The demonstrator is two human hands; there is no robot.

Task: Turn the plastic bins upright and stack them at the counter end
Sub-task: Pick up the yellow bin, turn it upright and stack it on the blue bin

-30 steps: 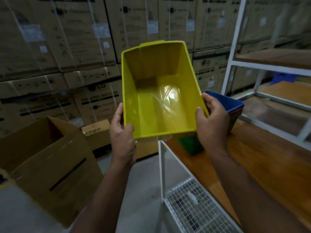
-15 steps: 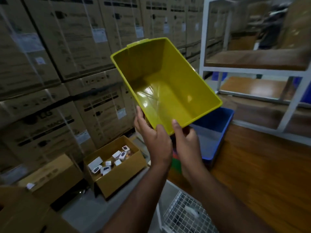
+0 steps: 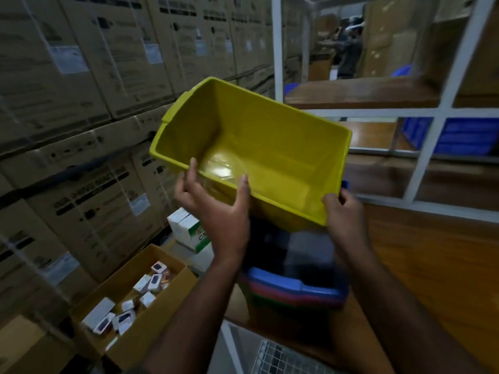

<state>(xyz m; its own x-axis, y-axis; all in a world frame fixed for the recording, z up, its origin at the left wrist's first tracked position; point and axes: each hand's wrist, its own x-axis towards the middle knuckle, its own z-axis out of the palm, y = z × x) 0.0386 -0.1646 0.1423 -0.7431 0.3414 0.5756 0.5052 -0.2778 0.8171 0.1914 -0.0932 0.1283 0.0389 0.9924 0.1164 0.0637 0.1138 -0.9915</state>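
Note:
A yellow plastic bin [image 3: 270, 147] hangs upright and tilted, its open side toward me, just above a stack of bins [image 3: 294, 290] with a blue one on top and red and green rims below. My left hand [image 3: 216, 211] holds the yellow bin's near long rim, thumb over the edge and fingers spread beneath. My right hand [image 3: 343, 211] grips the bin's near right corner. The stack stands at the end of the wooden counter [image 3: 432, 265]. The yellow bin hides the far part of the stack.
Stacked cardboard cartons [image 3: 81, 103] wall the left side. An open carton of small boxes [image 3: 129, 300] sits on the floor below left. A white shelf frame [image 3: 421, 114] with blue bins [image 3: 464, 139] stands behind the counter. A person [image 3: 348, 49] stands far back. Wire mesh [image 3: 278, 360] lies under the counter.
The yellow bin has swung right and lowered over the blue-topped stack. My right hand has shifted from the near edge to the bin's right corner. The view has turned and dropped.

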